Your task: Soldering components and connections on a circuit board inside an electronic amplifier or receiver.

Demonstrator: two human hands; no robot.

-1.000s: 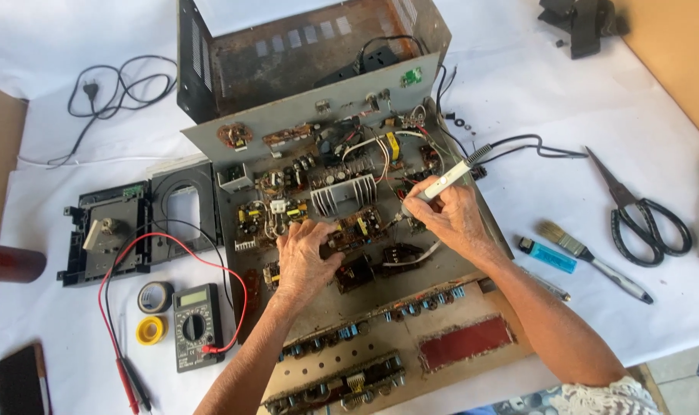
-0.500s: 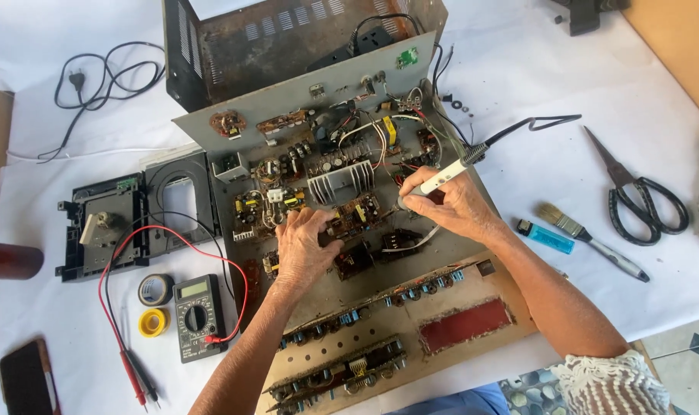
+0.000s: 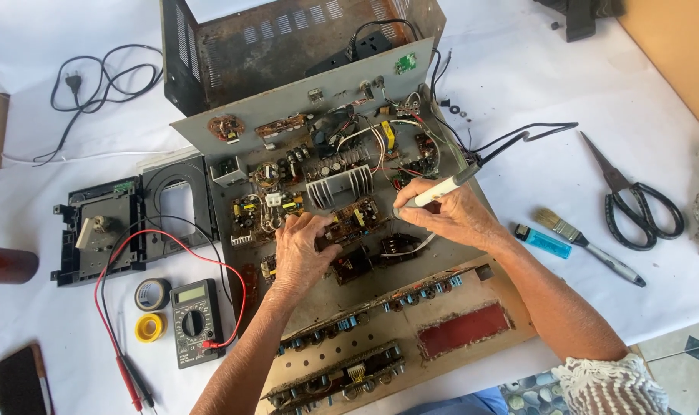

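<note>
Right hand (image 3: 458, 219) clamped on soldering iron (image 3: 440, 189), tip pointing lower left, left hand (image 3: 303, 250) fingers apart pressing circuit board (image 3: 365, 219), blue lighter (image 3: 544, 242) just right.

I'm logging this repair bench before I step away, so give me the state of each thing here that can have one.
Amplifier chassis: opened, boards exposed.
Metal cover: off, standing behind.
Soldering iron: held in right hand, tip down on a board.
Left hand: pressing on the boards, holding nothing.
Multimeter: lying flat, red lead plugged in.
Scissors: blades closed.
Power plug: unplugged, on the cloth.
Paintbrush: lying unused.
</note>
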